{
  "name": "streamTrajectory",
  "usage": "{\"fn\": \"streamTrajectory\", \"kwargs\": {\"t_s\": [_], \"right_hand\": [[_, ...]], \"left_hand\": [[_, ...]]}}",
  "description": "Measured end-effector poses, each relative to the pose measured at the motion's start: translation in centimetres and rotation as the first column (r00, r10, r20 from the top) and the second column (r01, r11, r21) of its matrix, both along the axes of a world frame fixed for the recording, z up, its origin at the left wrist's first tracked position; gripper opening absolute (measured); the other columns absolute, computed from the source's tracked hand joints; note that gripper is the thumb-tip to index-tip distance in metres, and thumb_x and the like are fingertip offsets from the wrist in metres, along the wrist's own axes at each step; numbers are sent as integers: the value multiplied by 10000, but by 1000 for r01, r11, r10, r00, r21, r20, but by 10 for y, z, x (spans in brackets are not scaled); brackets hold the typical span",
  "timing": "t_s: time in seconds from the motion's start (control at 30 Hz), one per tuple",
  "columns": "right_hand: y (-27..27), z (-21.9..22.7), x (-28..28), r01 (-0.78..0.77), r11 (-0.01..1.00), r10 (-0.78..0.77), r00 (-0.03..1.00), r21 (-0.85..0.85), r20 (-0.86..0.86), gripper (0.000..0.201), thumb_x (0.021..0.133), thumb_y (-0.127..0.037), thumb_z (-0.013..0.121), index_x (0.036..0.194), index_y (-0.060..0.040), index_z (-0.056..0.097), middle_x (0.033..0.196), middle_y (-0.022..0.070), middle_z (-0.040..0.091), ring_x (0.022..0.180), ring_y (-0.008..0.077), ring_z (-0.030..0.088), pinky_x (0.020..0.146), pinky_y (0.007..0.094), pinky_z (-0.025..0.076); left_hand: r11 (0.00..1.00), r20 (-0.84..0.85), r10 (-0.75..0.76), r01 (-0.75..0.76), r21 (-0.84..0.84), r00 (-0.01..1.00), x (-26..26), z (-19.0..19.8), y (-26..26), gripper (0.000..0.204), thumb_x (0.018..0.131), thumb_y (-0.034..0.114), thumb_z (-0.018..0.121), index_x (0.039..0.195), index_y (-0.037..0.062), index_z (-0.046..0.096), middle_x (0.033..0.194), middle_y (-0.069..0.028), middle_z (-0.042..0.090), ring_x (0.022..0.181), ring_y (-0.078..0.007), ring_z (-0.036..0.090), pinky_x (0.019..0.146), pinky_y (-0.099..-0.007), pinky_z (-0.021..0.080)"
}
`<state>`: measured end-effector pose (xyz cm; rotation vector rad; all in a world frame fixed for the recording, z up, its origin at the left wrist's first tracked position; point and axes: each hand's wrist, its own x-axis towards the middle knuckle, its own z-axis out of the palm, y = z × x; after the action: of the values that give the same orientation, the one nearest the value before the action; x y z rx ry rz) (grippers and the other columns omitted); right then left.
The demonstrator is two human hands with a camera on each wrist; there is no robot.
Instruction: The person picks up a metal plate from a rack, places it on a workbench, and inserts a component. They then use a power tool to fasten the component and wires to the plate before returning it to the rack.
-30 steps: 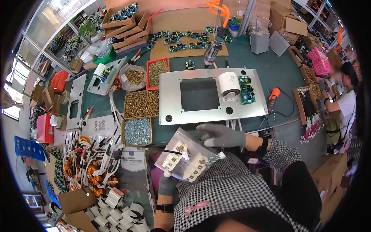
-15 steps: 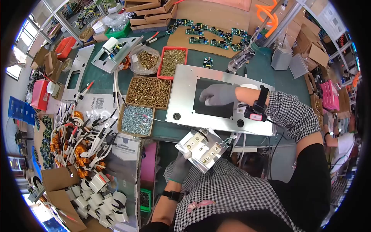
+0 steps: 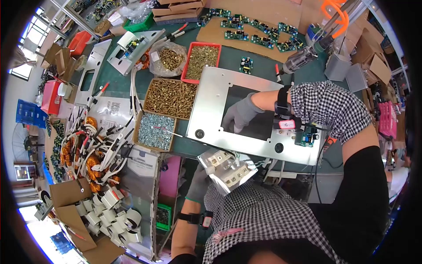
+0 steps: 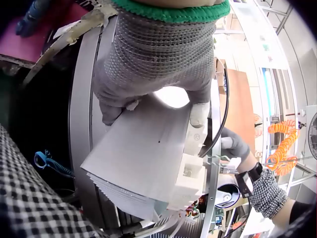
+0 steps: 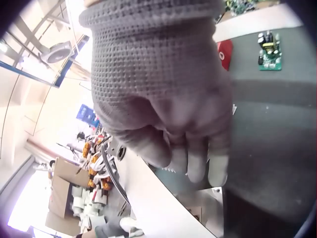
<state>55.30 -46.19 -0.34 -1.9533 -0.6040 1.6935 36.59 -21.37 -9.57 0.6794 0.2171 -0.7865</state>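
Observation:
My gloved left hand (image 3: pixel 200 182) grips a finned metal heatsink (image 4: pixel 143 134) by its edge, below the front of the bench. White terminal modules (image 3: pixel 236 176) sit on the heatsink's face, and a black cable (image 4: pixel 223 119) runs from it. Over the rectangular cutout of a silver metal panel (image 3: pixel 206 103) is my gloved right hand (image 3: pixel 244 114), fingers pointing down into the opening. Nothing shows between those fingers (image 5: pixel 196 158) in the right wrist view. A green circuit board (image 3: pixel 307 137) is mounted on the panel's right part, partly covered by my arm.
Left of the panel stand a box of brass screws (image 3: pixel 170 97), a box of small zinc-coloured hardware (image 3: pixel 154 131) and a red tray (image 3: pixel 202 61). A power screwdriver (image 3: pixel 303 59) hangs at the back right. Copper coils with white leads (image 3: pixel 93 165) lie at the left.
My right hand has gone from beside the heatsink up and over to the panel's cutout, its fingers now lower in it. The left hand still holds the heatsink, now turned somewhat. The view has shifted.

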Motion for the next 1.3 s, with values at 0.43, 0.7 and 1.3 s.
{"fn": "streamTrajectory", "kwargs": {"t_s": [0.43, 0.7, 1.3], "right_hand": [[19, 17, 11, -439, 879, 459, 885, -187, 81, 372, 806, -260, 640, 1109, -44, 620, 828, 94, 654, 741, 205, 643, 616, 333, 528], [-7, 112, -2, 217, 932, -21, 832, -291, 555, 290, 796, -273, 617, 951, -33, 664, 775, 121, 647, 692, 229, 642, 591, 369, 512], [-152, 173, -102, 796, 278, -958, 268, 538, 98, 211, 850, -132, 536, 1019, -13, 577, 912, 82, 628, 747, 138, 643, 676, 269, 512]], "left_hand": [[526, 661, -415, -429, 735, 625, 10, -81, -102, 378, 818, 133, 634, 1168, 19, 551, 1167, -168, 530, 1108, -284, 533, 937, -384, 447], [491, 651, -599, -428, 759, 466, 11, -95, -110, 398, 852, 90, 616, 1216, 7, 481, 1198, -143, 487, 1103, -283, 530, 968, -386, 457], [911, -94, -181, 203, 360, 979, 27, -27, -108, 279, 937, 280, 518, 1052, 30, 566, 892, -67, 605, 848, -178, 605, 748, -336, 509]]}}
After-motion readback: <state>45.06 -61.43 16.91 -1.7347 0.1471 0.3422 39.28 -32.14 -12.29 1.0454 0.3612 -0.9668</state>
